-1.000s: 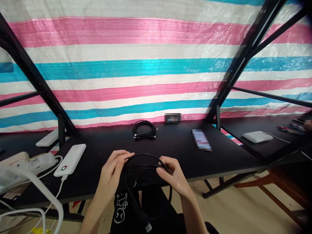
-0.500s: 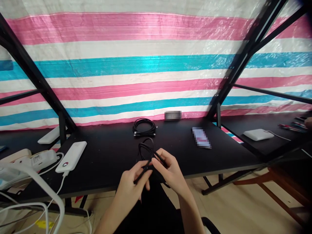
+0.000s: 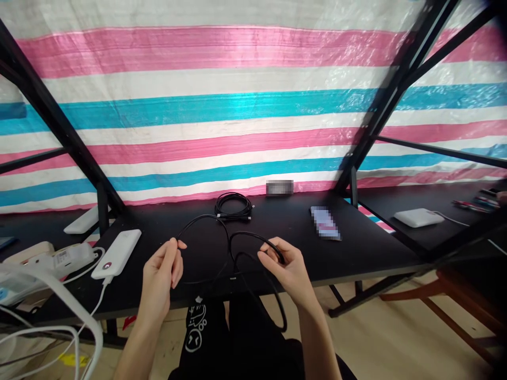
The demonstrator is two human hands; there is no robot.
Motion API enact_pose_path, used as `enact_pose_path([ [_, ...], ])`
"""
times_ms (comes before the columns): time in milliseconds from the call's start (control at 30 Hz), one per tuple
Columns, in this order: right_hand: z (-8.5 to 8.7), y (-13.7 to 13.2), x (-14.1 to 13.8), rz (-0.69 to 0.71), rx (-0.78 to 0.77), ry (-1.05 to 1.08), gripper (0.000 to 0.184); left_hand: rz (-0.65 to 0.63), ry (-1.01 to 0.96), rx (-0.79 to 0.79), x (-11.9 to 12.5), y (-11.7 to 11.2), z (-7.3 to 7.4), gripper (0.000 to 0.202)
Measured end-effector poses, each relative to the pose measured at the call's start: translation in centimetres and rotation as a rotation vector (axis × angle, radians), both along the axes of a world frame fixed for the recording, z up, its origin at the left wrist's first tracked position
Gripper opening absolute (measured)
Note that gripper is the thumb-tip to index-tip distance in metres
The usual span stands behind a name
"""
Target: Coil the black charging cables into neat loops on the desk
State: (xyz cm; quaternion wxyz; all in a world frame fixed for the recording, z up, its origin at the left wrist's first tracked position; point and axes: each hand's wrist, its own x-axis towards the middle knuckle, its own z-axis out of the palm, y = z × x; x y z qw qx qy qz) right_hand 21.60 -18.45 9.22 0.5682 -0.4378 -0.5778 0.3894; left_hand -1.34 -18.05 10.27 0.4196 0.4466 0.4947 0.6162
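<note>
A long black cable (image 3: 232,248) hangs in loose loops between my two hands, over the front edge of a black table (image 3: 277,232). My left hand (image 3: 161,277) pinches one stretch of it at the left, fingers closed. My right hand (image 3: 285,266) grips another loop at the right, fingers curled round it. The rest of the cable droops down toward my lap. A second black cable (image 3: 233,206) lies neatly coiled farther back on the table.
A white power bank (image 3: 116,253) with a white lead lies at the table's left. A blurred phone-like slab (image 3: 325,222) lies at the right, a small blurred box (image 3: 279,187) at the back. Black frame posts stand on both sides. Another table at the right carries a white device (image 3: 419,217).
My hands were close together on the bunched cable half a second ago; they have moved apart, the left hand going left, and the cable has opened into wide loose loops.
</note>
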Motion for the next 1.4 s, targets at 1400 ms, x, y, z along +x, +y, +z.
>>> enact_pose_path([
  [1400,1.5,-2.0,-1.2,0.18,0.084,-0.408,0.02,0.191,-0.241,0.364,4.7,-2.0,4.1,0.013],
])
